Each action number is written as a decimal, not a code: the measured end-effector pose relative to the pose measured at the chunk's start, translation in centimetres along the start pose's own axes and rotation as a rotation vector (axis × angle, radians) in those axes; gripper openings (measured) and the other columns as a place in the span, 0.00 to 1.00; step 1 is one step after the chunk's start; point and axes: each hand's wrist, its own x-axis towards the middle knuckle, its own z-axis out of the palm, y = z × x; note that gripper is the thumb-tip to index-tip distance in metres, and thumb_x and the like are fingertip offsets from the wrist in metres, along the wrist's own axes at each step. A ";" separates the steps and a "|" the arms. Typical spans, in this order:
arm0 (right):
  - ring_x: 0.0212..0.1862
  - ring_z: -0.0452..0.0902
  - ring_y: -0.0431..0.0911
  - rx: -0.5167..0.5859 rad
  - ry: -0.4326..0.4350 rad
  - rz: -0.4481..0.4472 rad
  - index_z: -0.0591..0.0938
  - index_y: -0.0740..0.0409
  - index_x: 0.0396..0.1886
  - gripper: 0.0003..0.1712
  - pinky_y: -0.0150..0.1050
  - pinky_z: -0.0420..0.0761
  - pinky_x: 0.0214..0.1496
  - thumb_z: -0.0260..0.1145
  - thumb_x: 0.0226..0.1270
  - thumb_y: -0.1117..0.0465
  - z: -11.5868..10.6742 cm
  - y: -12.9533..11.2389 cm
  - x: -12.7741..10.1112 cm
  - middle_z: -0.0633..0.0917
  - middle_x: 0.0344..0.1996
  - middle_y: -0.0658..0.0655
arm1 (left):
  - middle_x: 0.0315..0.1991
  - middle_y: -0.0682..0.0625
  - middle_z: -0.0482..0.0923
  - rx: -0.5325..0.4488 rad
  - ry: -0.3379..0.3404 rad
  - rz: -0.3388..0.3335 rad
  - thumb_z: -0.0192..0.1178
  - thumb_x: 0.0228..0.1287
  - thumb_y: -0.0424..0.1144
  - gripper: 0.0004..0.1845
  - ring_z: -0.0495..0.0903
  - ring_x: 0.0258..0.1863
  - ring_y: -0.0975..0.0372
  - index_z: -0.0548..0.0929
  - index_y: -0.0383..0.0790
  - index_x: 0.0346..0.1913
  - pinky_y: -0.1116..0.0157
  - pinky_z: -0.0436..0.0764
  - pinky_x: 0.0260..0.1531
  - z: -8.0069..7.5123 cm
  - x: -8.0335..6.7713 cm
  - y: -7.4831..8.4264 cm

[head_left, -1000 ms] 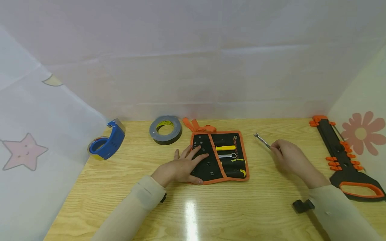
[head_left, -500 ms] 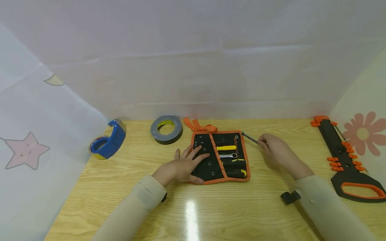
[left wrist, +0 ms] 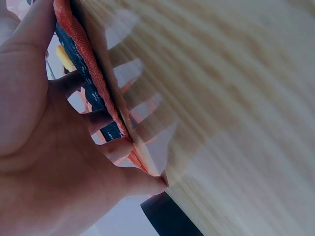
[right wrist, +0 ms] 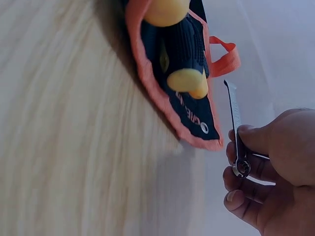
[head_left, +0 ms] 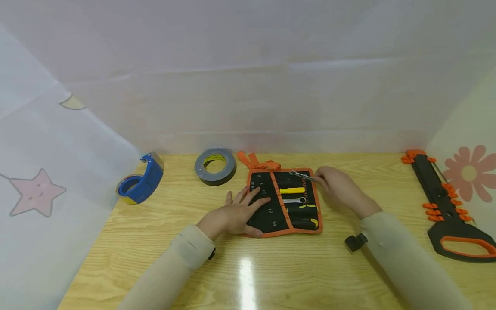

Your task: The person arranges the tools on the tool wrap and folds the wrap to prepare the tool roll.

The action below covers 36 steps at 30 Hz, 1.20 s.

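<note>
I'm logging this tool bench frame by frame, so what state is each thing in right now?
Tool roll: unrolled, flat on the table.
Left hand: fingers straight, pressing on the roll's left part.
Right hand: pinches the small wrench.
Small wrench: held above the roll's top right part.
Yellow-handled tool: in its pocket.
Duct tape: lying flat.
Tape dispenser: resting by the left wall.
Saw: lying flat at right.

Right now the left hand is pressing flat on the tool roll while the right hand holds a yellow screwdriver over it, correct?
Not quite. The right hand pinches a small silver wrench, not a yellow screwdriver; the head view shows it. The left hand does press flat on the tool roll.
</note>
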 end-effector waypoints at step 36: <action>0.52 0.84 0.59 0.012 -0.060 0.006 0.87 0.67 0.56 0.12 0.58 0.85 0.59 0.69 0.78 0.66 1.4 -0.8 4.3 0.86 0.50 0.65 | 0.91 0.49 0.28 0.008 -0.001 -0.010 0.70 0.68 0.66 0.56 0.30 0.90 0.42 0.47 0.66 0.89 0.25 0.40 0.80 -0.1 0.0 0.2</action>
